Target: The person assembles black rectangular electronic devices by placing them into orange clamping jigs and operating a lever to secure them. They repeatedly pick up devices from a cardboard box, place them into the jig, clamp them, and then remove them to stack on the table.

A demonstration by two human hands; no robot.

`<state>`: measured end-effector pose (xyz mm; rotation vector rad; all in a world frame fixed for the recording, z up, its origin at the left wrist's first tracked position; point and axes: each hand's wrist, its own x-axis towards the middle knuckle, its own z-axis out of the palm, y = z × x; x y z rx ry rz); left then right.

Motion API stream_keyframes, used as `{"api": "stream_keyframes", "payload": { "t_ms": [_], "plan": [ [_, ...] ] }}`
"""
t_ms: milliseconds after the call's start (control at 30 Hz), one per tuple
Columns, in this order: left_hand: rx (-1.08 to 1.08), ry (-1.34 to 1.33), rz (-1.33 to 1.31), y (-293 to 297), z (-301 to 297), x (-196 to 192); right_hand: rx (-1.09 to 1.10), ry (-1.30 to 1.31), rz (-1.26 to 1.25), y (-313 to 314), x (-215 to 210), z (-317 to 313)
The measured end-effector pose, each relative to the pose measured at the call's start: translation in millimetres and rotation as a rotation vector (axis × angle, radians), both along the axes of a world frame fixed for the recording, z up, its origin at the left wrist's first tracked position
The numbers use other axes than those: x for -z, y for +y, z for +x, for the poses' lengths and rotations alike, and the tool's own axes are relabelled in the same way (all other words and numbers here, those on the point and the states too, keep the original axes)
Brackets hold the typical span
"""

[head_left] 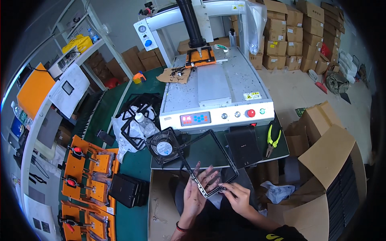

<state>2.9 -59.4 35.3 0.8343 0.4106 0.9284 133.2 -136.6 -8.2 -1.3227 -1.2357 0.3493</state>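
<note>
A thin black rectangular frame (219, 143) is tilted up in front of me, its near corner low between my hands. My left hand (197, 192) supports the frame's left near side, its fingers stretched up behind the opening and its thumb side against the bar. With thumb and fingertips pinched together, my right hand (238, 197) grips the near bar just right of that corner. Whether a small piece sits in that pinch is too fine to see. Just beyond the frame's left side is a black round fan (164, 145) with a pale hub.
A white dispensing machine (217, 114) fills the far middle. Yellow-green pliers (273, 140) and a black panel (243, 147) lie at its front right. Orange clamp fixtures (86, 176) and stacked black panels (128, 190) stand left. An open cardboard box (321, 148) is at the right.
</note>
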Motion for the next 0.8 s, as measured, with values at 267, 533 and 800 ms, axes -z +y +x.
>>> {"api": "stream_keyframes", "payload": {
  "t_ms": [267, 533, 800],
  "plan": [
    [-0.300, 0.498, 0.598, 103, 29, 42, 0.131, 0.418, 0.115, -17, 18, 38],
    [-0.260, 0.473, 0.615, 160, 60, 102, 0.145, 0.618, 0.219, -61, 50, 53],
    [-0.286, 0.470, 0.645, 155, 53, 102, 0.103, 0.858, 0.270, -53, 40, 53]
  ]
}}
